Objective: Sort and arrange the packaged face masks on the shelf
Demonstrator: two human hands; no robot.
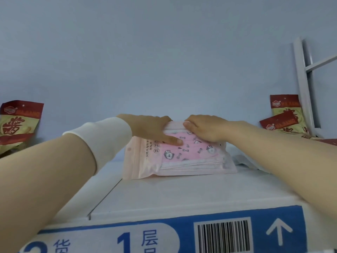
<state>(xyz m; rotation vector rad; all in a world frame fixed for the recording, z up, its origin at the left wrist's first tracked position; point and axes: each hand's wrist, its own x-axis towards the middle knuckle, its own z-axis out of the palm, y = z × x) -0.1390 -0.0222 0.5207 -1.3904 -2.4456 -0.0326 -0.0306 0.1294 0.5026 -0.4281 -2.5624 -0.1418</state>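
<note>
A pink packet of face masks [184,157] with cartoon dog and bone prints lies on the white shelf [182,194], on top of at least one more pink packet. My left hand [155,128] grips its far left part, thumb pressed on the printed front. My right hand [206,126] holds its far right top edge, fingers curled over it. Both hands touch the same packet. A white sleeve cuff covers my left wrist.
Red and yellow snack bags stand at the far left [18,125] and far right [286,114] of the shelf. A white metal frame [304,84] rises at the right. The shelf's front edge carries a blue label with a barcode [223,236]. Clear crumpled packaging [244,159] lies right of the masks.
</note>
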